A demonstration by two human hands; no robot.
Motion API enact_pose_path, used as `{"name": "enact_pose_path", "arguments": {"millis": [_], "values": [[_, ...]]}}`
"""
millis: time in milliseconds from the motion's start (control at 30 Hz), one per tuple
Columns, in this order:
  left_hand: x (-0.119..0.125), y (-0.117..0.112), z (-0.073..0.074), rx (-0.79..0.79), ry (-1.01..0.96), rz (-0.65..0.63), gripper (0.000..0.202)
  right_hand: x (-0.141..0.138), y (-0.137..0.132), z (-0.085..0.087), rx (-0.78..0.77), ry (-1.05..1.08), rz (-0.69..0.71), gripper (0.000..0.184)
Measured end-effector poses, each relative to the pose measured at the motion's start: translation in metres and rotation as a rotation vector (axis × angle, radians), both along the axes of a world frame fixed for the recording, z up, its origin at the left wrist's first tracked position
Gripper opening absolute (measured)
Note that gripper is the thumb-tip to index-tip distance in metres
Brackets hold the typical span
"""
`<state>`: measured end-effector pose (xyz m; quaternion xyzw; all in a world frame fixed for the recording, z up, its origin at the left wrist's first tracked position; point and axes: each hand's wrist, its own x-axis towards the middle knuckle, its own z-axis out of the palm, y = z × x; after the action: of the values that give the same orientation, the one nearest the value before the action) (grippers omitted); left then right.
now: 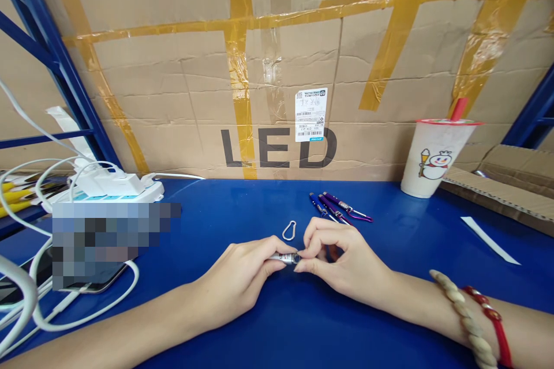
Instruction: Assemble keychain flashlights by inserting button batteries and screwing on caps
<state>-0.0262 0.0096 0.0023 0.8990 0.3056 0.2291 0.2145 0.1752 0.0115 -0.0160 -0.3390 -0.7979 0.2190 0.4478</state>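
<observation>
In the middle of the blue table, my left hand (pixel 242 271) is closed around a small silver penlight (pixel 284 258), thumb and fingers along its barrel. At its right end, my right hand (pixel 337 248) pinches with thumb and fingertips; whether a small ring or cap is between them is hidden. A silver carabiner clip (pixel 289 230) lies loose just beyond the fingers. Behind my right hand rest several blue and purple penlights (pixel 332 205) with clips on their ends, partly covered by the hand.
A milky drink cup (pixel 433 161) with a red straw stands at the back right, by an open cardboard box (pixel 511 179). A white strip (pixel 490 240) lies nearby. At left are a power strip (pixel 130 196), cables and a phone (pixel 101 277). A large LED carton (pixel 190 109) walls the back.
</observation>
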Motion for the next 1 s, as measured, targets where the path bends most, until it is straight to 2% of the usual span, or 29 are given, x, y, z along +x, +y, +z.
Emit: {"name": "enact_pose_path", "arguments": {"millis": [333, 700, 1000], "values": [[-0.0003, 0.001, -0.0044, 0.037, -0.008, 0.019, 0.023, -0.0005, 0.0004, 0.0023, -0.119, -0.015, 0.013, 0.036], [0.0, 0.0015, -0.0069, 0.094, -0.009, 0.031, 0.016, -0.0015, -0.0009, 0.0043, -0.158, -0.052, 0.011, 0.031], [0.0002, 0.001, -0.0066, 0.12, 0.014, 0.043, 0.015, -0.0021, -0.0004, 0.0052, -0.19, -0.04, 0.035, 0.033]]}}
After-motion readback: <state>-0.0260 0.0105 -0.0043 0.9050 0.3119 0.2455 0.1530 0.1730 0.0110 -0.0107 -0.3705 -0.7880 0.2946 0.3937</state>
